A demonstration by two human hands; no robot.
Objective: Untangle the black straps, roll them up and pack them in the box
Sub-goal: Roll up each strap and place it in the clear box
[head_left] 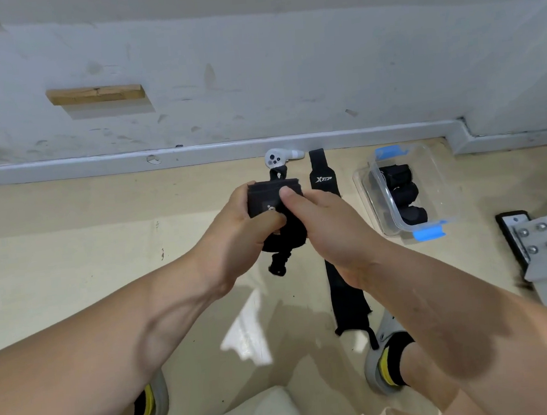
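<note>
Left hand (234,230) and right hand (327,232) both grip one black strap (264,198), partly rolled, thumbs pressed on the coil; its loose end hangs below the hands.

Risk: coil may spring open if a thumb lifts, since the end is unsecured.

Second strap (338,287) lies flat on the floor (104,255) just right of the hands, printed "XTEP".

Box (441,172) further right, lid off, rolled straps (403,192) inside.

White mark on the held strap is unreadable.

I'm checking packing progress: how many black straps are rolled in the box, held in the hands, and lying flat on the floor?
Rolled straps in the box: 3
Held strap, gripped by left hand and right hand: 1
Flat strap on the floor: 1
Total: 5
</note>
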